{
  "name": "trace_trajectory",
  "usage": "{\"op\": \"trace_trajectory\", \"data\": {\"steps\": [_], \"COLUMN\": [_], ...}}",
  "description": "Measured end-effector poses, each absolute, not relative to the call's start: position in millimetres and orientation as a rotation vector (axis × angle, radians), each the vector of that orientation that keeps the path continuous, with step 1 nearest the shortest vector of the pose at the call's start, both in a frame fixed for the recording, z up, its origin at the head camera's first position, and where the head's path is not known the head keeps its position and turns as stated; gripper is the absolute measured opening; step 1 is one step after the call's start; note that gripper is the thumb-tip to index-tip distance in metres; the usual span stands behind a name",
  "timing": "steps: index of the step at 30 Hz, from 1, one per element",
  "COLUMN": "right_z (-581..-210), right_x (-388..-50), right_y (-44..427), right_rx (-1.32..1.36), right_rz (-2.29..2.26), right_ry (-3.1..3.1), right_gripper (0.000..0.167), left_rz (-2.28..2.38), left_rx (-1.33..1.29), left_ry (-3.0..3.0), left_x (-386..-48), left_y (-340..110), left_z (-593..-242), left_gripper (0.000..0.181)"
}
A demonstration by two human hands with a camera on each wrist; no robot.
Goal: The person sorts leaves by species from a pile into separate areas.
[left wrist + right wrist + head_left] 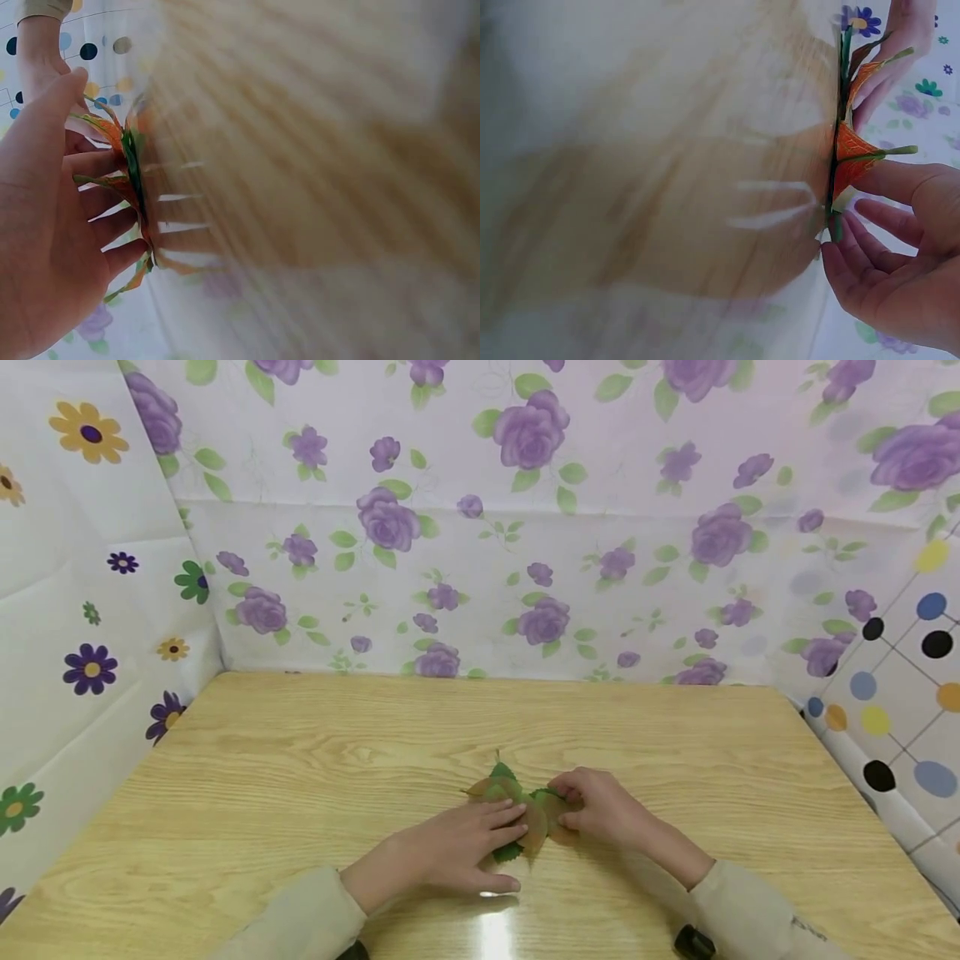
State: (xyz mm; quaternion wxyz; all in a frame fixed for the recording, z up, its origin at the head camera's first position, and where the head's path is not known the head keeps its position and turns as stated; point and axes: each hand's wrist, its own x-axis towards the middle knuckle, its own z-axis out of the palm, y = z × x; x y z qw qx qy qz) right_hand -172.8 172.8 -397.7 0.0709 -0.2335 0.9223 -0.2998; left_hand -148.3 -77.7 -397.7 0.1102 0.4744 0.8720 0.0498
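A spray of leaves [501, 787], green and orange-brown with short stems, lies flat on the wooden table near its middle. My left hand [453, 845] rests on its near left part, fingers spread and fairly straight, thumb held apart. At the right end, my right hand [609, 808] pinches a leaf by its edges between thumb and curled fingers. Up close in the right wrist view, an orange leaf [852, 154] with a green stem lies by the right hand's thumb. In the left wrist view, left fingertips press the leaves [133, 169] against the tabletop.
The light wood table [337, 735] reaches back to a wall sheet [480, 585] printed with purple roses. A flower-print sheet [97, 610] hangs at the left, a dotted one [900, 693] at the right. Light glares off the tabletop's near edge.
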Motion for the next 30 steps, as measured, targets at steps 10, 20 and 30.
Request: {"op": "trace_trajectory", "data": {"steps": [10, 20, 30], "right_z": [-400.8, -402.0, -402.0], "right_x": [-174.8, -174.7, -176.5], "right_y": [171.8, 174.1, 174.2], "right_rx": [-0.643, -0.747, -0.783], "right_rz": [-0.919, -0.996, -1.047], "right_ry": [2.750, 2.790, 2.748], "right_gripper": [0.030, 0.013, 0.007], "left_rz": [0.090, 0.060, 0.048], "left_rx": [1.435, 1.446, 1.452], "left_ry": [2.564, 2.566, 2.570], "left_x": [-147.4, -145.2, -145.0], "left_y": [-75.1, -76.0, -77.7], "left_z": [-402.1, -402.8, -403.1], "left_gripper": [0.079, 0.079, 0.079]}}
